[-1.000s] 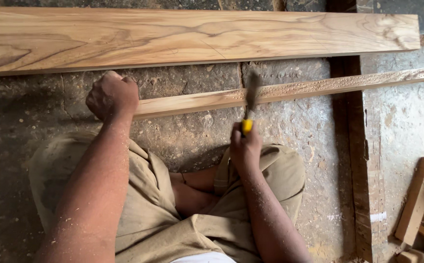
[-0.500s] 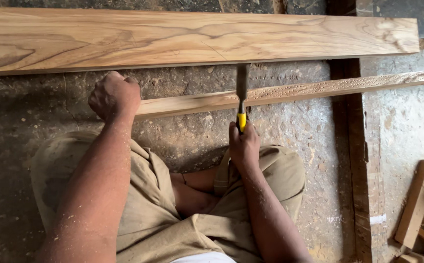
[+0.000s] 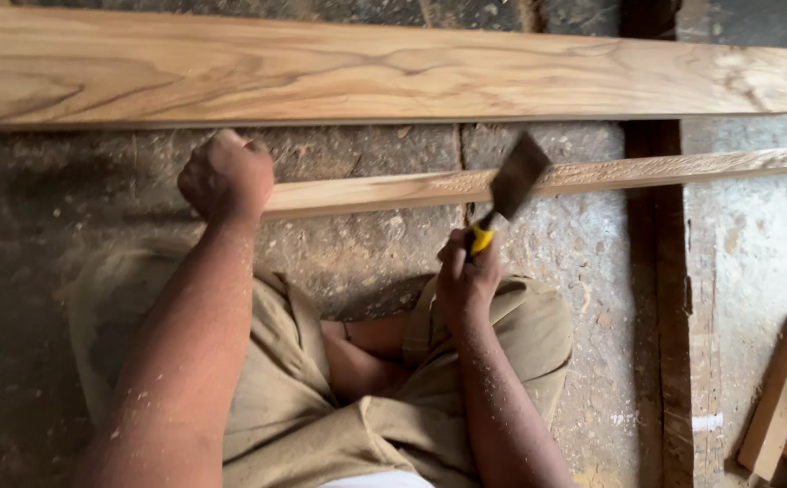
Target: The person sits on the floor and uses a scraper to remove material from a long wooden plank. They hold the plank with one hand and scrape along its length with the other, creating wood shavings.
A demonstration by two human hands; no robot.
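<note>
Your right hand is closed around the yellow-handled chisel, blade pointing up-right over the narrow strip, which runs left-right on the floor. Your left hand fists its left end.

Bare forearms flecked with sawdust, khaki trousers, perhaps a white shirt hem
</note>
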